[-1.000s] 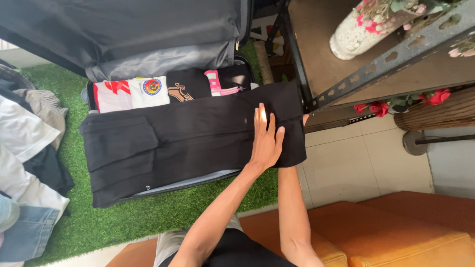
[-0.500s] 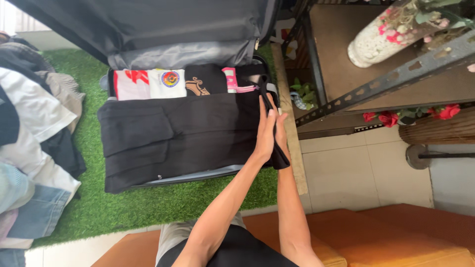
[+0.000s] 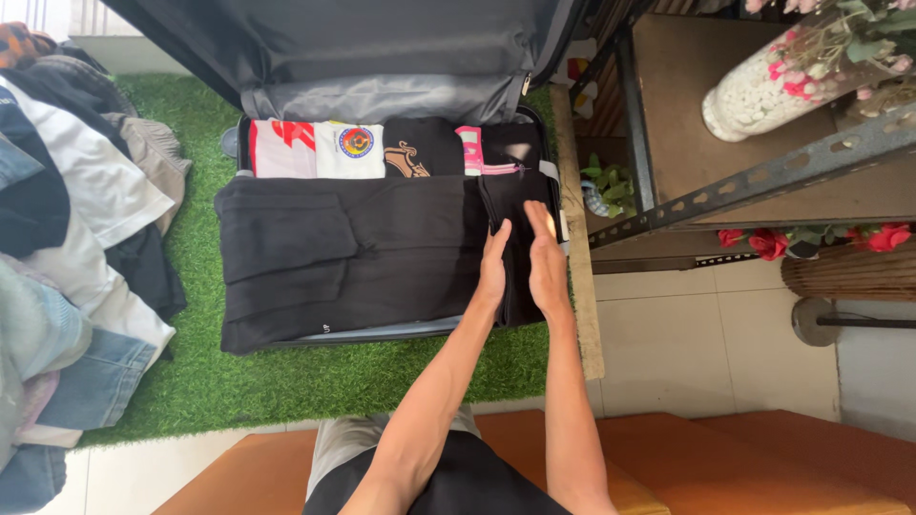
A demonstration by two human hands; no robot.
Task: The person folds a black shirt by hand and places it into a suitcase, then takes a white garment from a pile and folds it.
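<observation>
Orange seat edge [image 3: 763, 458] nearest, both forearms reaching out over it. Left hand [image 3: 494, 259] and right hand [image 3: 547, 259] sit side by side, a narrow gap between them, fingers flat and open, gripping nothing, pressing on the black trousers [image 3: 353, 257]. Those trousers lie folded across the front of the open suitcase [image 3: 382, 95], their right end doubled inward under the palms. By my read, this is the tuck-and-flatten step; next calls for smoothing that fold so it lies inside the case wall. Behind, a row of rolled shirts [image 3: 353, 151]. The case rests on green artificial turf [image 3: 239, 381]; clothes pile [image 3: 67, 238] left, metal shelf [image 3: 763, 176] with a flower vase [image 3: 763, 91] right, pale tiles beyond.
</observation>
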